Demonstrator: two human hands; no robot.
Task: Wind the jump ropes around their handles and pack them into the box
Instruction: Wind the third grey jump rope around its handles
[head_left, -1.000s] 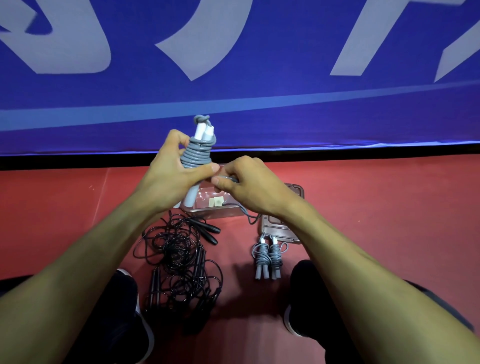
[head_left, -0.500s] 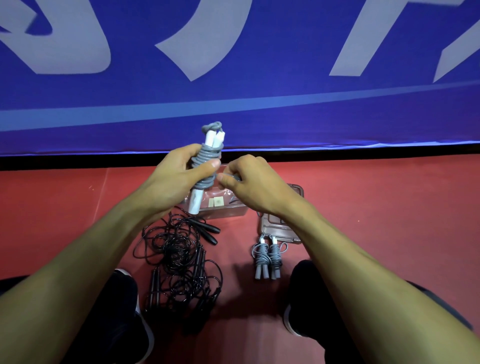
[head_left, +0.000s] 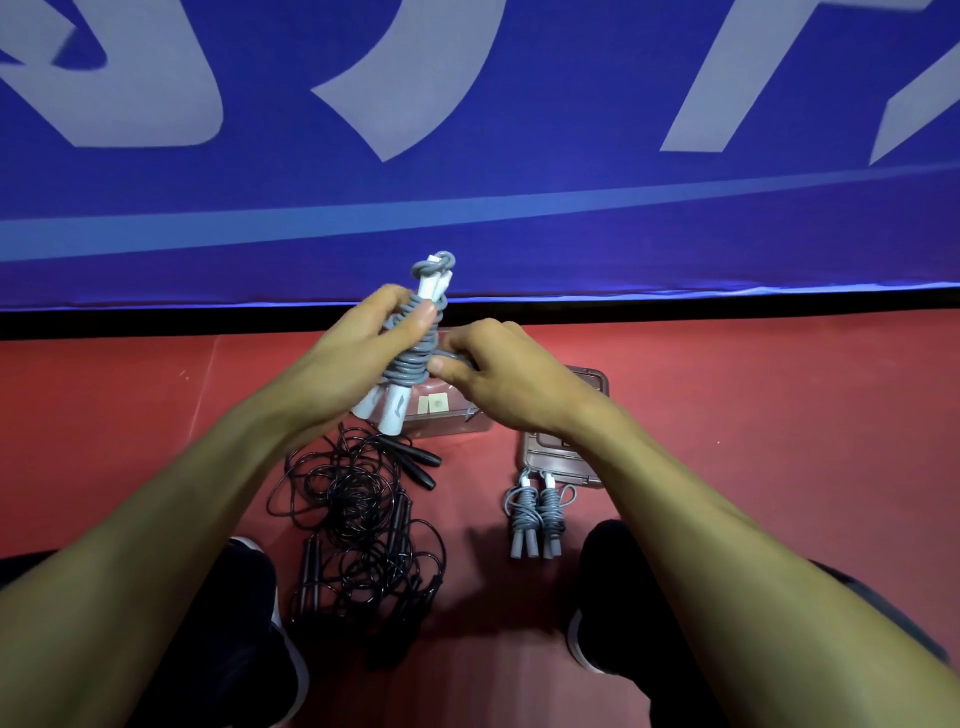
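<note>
Gripping the wound grey rope (head_left: 413, 358) above the box (head_left: 449, 415), the left hand (head_left: 353, 364) curls round its 2 white handles; the right hand (head_left: 498, 379) pinches its loose end; black ropes (head_left: 358, 519) lie tangled on the floor (head_left: 779, 441).

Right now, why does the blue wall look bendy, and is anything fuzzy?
In the head view, the wide-angle lens curves the blue banner and its pale stripe; the left hand and right hand look slightly soft; the black jump ropes sink into dark shadow between the shoes.
</note>
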